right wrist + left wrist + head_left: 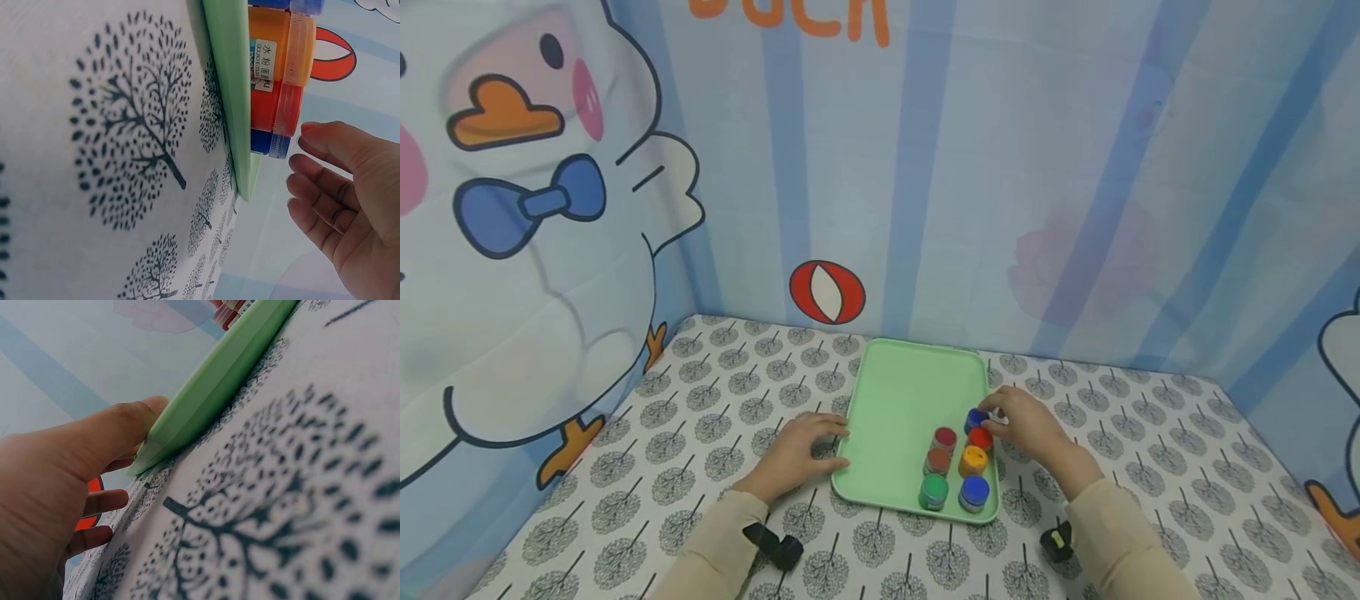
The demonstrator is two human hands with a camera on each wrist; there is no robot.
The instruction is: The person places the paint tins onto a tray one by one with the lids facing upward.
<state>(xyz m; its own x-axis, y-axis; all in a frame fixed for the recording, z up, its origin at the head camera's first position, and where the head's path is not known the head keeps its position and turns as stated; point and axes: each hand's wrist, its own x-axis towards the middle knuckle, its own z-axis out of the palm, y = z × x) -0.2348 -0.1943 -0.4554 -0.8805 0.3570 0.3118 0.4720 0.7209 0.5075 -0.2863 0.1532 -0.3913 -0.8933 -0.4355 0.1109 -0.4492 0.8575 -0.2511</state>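
A light green tray [895,400] holds several small paint jars in two rows on its right side. My left hand [805,450] is at the tray's left edge; in the left wrist view its thumb [134,422] touches the rim while the other fingers are loosely bent. My right hand [1026,421] hovers by the far dark blue jar [975,419], thumb and fingers apart. In the right wrist view a small gap shows between the fingertips and that blue jar [278,145]. Beside it stand the red jar [980,439] and the orange jar [973,460].
Nearer me on the tray are a blue jar [973,492] and a green jar [934,492]. A brown-red jar [937,461] and a dark red jar [944,439] stand behind the green one. A tree-patterned cloth [752,408] covers the table; a printed curtain [970,167] hangs behind.
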